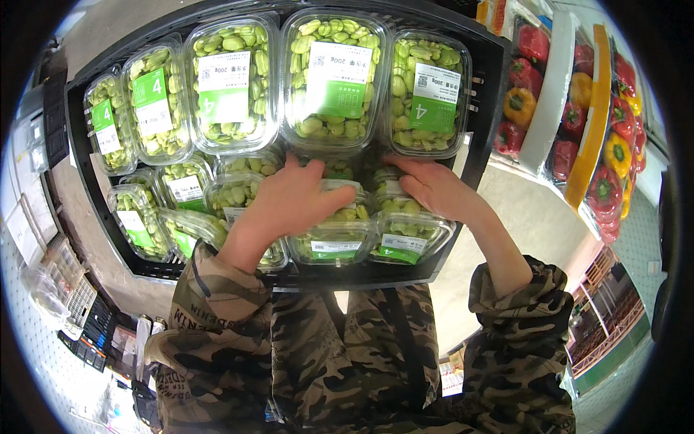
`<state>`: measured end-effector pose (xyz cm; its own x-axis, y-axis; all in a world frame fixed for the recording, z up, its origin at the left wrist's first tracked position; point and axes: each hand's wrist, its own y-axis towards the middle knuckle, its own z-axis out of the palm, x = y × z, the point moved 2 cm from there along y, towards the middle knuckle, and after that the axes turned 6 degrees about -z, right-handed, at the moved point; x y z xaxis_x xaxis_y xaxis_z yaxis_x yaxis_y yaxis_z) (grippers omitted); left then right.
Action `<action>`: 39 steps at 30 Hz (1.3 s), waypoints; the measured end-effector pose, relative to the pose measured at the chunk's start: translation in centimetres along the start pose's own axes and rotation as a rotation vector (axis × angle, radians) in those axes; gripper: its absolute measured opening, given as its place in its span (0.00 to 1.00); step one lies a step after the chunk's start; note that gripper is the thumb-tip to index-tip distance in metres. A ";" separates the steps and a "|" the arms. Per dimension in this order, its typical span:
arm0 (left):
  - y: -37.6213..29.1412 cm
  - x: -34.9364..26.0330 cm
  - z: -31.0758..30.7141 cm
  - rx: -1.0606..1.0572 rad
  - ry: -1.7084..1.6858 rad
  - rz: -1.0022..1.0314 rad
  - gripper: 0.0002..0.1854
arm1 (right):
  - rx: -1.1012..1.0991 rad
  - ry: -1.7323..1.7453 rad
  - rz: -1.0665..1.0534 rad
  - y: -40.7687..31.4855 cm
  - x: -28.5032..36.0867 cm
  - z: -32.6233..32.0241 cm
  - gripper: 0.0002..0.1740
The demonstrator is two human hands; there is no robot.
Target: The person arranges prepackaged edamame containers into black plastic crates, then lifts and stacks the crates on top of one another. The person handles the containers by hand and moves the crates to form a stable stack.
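Before me a black plastic crate (358,280) holds several clear clamshell packs of shelled green broad beans with white-and-green labels. My left hand (301,198) reaches in with its thumb spread sideways. Its fingertips are at the near left corner of the far-row middle pack (333,70), over a lower pack. At that pack's near right corner are the fingertips of my right hand (436,187), its palm beside the right pack (425,92). Neither thumb closes on a pack. Nearer me, two front packs (336,241) (404,241) lean on others; a dark gap lies between my hands.
On the right stand white trays (545,92) of film-wrapped red and yellow bell peppers (603,187), one edged with yellow tape (585,119). At the left are stacked crates (70,282) and plastic bags (46,298). Bare floor (471,304) shows right of the crate.
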<state>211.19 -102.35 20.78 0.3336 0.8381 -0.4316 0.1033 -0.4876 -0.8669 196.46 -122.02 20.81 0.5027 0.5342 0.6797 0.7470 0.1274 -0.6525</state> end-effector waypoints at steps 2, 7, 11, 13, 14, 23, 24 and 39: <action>0.2 -0.3 -0.2 -0.019 -0.069 -0.029 0.33 | 0.043 -0.018 -0.042 0.8 -1.0 0.3 0.30; 0.1 0.2 0.3 -0.082 0.055 0.186 0.31 | 0.179 -0.023 0.036 2.3 -1.0 -0.1 0.32; -2.4 -0.8 -0.2 -0.140 -0.088 0.033 0.29 | 0.202 -0.042 0.039 2.7 -1.1 0.0 0.32; -3.5 -0.5 0.4 -0.285 -0.196 0.070 0.28 | 0.167 -0.068 0.011 3.0 -1.6 0.3 0.29; -4.0 -0.4 0.4 -0.281 -0.240 0.077 0.30 | 0.109 -0.073 -0.032 2.9 -2.5 0.9 0.27; -7.5 -1.4 0.2 -0.263 -0.158 0.107 0.26 | -0.026 -0.113 -0.097 2.8 -2.4 1.0 0.26; -7.6 -1.4 0.2 -0.267 -0.155 0.116 0.26 | -0.064 -0.109 -0.112 2.6 -2.2 1.1 0.27; -7.4 0.0 1.4 -0.360 -0.175 0.335 0.25 | 0.118 -0.114 0.061 1.1 1.7 -0.3 0.30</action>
<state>209.11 -98.40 26.85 0.2448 0.6351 -0.7326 0.3436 -0.7634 -0.5469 198.29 -121.27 21.32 0.4879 0.6346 0.5994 0.6569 0.1853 -0.7309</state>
